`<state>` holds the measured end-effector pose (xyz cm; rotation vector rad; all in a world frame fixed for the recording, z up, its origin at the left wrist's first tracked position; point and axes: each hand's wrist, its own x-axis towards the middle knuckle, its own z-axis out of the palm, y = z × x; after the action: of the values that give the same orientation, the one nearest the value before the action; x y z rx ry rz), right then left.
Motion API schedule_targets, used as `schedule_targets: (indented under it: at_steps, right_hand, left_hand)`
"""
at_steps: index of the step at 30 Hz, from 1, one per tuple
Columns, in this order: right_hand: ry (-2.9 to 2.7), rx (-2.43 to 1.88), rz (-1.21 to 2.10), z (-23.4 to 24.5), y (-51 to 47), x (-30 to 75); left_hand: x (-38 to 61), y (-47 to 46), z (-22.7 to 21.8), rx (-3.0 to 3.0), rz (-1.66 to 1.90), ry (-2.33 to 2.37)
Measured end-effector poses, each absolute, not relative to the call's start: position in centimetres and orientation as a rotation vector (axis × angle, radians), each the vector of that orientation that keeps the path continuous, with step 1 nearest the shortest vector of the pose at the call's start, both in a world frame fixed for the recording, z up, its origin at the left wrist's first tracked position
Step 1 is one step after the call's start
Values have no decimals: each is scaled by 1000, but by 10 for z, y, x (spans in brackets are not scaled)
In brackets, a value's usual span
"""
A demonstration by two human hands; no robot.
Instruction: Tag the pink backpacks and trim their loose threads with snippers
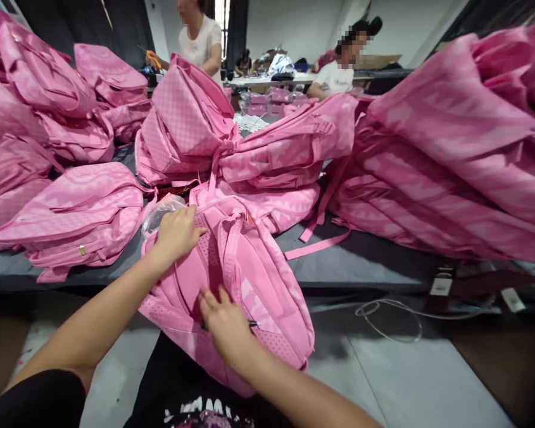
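Note:
A pink patterned backpack [267, 279] leans over the table's front edge against my lap, its padded back and shoulder straps facing up. At its upper left, my left hand [178, 233] is closed on the backpack's edge, thumb pointing right. My right hand [225, 324] lies over the lower middle of the backpack with its fingertips at a strap. A thin dark tool [252, 323] pokes out from under that hand; its kind is hidden. Just beyond my left hand is a clear plastic bag [163, 214].
Pink backpacks are piled at the left [89, 208], in the middle [289, 142] and at the right [450, 160] of the dark table [365, 267]. A loose strap [316, 245] lies on the table. White cable [392, 302] hangs below. Two people [200, 44] [343, 74] work across the table.

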<state>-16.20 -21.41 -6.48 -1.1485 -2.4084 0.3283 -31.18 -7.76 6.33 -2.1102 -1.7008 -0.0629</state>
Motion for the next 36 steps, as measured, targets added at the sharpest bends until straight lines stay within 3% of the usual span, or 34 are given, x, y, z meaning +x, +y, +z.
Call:
schedule_targets:
  at_steps: [5,9,14,18,24,27,31,36]
  right_hand:
    - [-1886,-2025,270,-91,-178,-44]
    - [-1980,-2053,775,-101,-162,0]
    - [-1932,-2184,839,-101,-150,-27]
    - [-1923,-2159,988,-108,-142,-25]
    - [-1863,-2086,998,-108,-140,-32]
    - [-1790,-1931,1056,-108,-158,-50]
    - [-1474,-1685,1373,-133,-201,-84]
    - [-1314,-1619,1403,-170,-228,-100]
  left_hand:
    - [-347,-87,51,-2191,-314,-1408]
    - [-319,-90,42,-2386,-264,-892]
    - [-241,-69,22,-2549,132,-815]
    - [-220,-61,7,-2536,287,-967]
    - [-228,-55,-1,-2617,217,-842]
    - [-230,-40,4,-2684,256,-669]
    - [-225,-31,12,-2795,414,-348]
    - [-226,-19,46,-2694,508,-480]
